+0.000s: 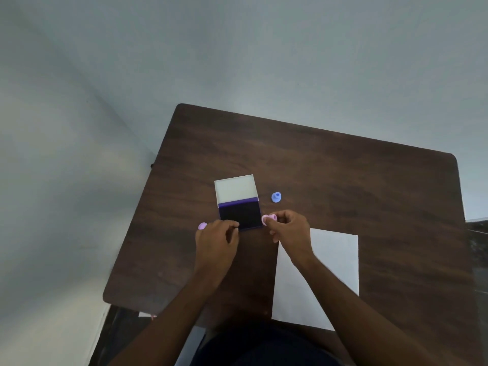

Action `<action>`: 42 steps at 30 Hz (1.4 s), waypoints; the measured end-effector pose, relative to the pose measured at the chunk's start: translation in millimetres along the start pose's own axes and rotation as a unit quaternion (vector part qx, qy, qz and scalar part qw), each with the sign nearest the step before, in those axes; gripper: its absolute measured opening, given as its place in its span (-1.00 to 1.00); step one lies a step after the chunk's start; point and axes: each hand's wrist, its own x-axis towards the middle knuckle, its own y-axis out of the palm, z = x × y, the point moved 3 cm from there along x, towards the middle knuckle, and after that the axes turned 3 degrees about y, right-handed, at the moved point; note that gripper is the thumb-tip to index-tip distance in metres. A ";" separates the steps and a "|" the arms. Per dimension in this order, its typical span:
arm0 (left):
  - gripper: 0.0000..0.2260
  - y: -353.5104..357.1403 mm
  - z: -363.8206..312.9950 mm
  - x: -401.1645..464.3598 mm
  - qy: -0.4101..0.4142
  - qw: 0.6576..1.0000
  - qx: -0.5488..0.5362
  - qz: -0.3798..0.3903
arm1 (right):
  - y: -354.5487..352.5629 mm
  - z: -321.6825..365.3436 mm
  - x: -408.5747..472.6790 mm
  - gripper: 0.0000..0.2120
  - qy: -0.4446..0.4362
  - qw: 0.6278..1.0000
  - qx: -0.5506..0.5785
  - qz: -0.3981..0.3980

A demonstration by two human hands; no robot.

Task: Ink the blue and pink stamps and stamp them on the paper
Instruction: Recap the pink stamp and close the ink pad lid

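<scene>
Both hands frame the open ink pad (240,215): left hand (216,240) apparently steadying its near corner, right hand (289,231) pinching the pink stamp (268,218) beside it, risking smudges if tilted; blue stamp (276,197) stands right of the pad, paper (335,260) nearer the person.

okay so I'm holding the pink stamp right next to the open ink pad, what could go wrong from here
The right hand pinches the pink stamp tilted at the ink pad edge, so it may ink unevenly. The left hand only touches the pad's near corner; it could slide. Your right forearm lies over the paper and may shift it.
</scene>
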 end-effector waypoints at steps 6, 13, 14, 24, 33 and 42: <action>-0.97 -13.3 26.7 -0.8 -0.058 0.998 -0.010 -0.035 | 26.4 17.6 -1.3 -0.83 -0.024 0.999 -0.018 0.030; -0.83 -16.3 62.1 -2.9 -0.132 0.986 -0.043 -0.094 | 46.5 25.7 -2.3 -0.79 -0.034 0.997 -0.034 0.059; -0.80 -16.5 65.0 -2.4 -0.138 0.984 -0.048 -0.100 | 47.6 26.3 -2.2 -0.79 -0.031 0.997 -0.035 0.062; -0.49 -8.2 82.2 3.4 -0.144 0.987 -0.014 -0.069 | 54.6 27.0 -6.2 -0.78 -0.034 0.997 -0.034 0.067; -0.54 -6.9 83.6 5.6 -0.117 0.990 0.023 -0.070 | 57.2 26.1 -9.3 -0.77 -0.033 0.996 -0.044 0.074; -0.77 -1.5 86.7 11.3 -0.077 0.992 -0.037 -0.089 | 54.3 25.2 -7.7 -0.79 -0.026 0.996 -0.037 0.071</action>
